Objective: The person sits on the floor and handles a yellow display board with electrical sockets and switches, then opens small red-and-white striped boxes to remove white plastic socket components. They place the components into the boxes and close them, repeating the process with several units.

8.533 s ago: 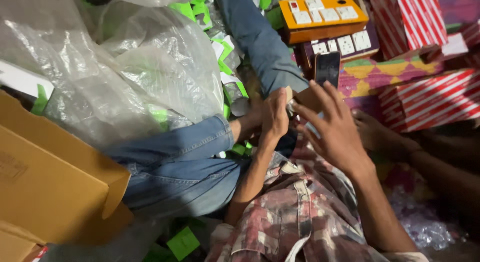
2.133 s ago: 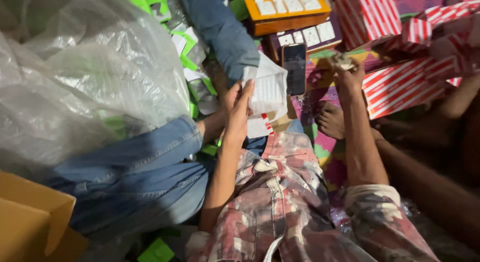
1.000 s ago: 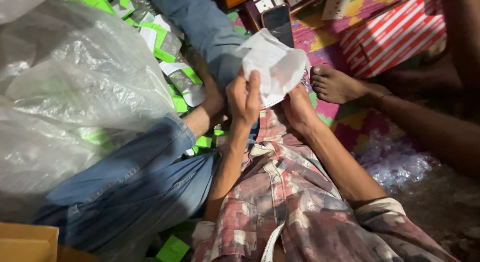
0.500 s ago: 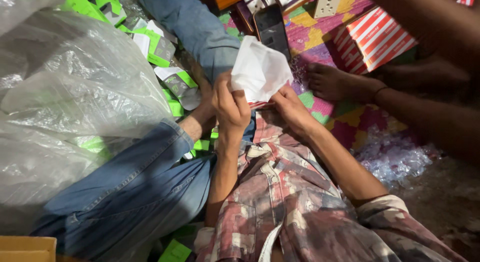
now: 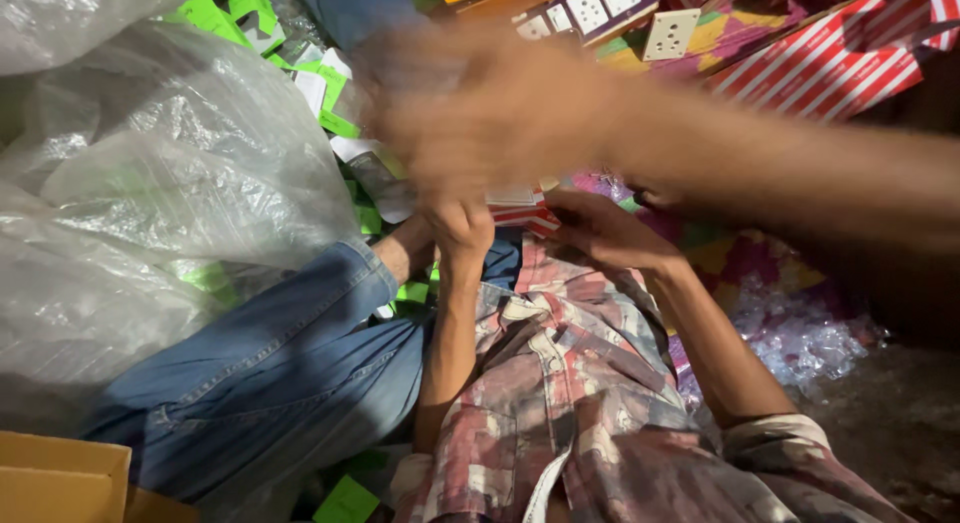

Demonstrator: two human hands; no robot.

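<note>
My left hand (image 5: pixel 462 228) is closed on the left end of a small red-and-white striped box (image 5: pixel 520 209) held over my lap. The fingers of my right hand (image 5: pixel 603 230) grip its right end. Another person's blurred arm (image 5: pixel 700 148) sweeps across from the right, and its hand (image 5: pixel 470 103) passes just above my hands, hiding the top of the box. My jeans-clad leg (image 5: pixel 270 353) lies bent to the left.
A large clear plastic bag (image 5: pixel 150 183) fills the left side, with green card pieces (image 5: pixel 330 83) beside it. White switch plates (image 5: pixel 590 8), a white socket (image 5: pixel 670 33) and red striped boxes (image 5: pixel 820 73) lie ahead. A cardboard box (image 5: pixel 60 478) sits bottom left; crumpled plastic (image 5: pixel 800 333) lies right.
The white pouch my hands held up is no longer visible; a small striped box sits between them. Another person's arm has swung in across the top of the view.
</note>
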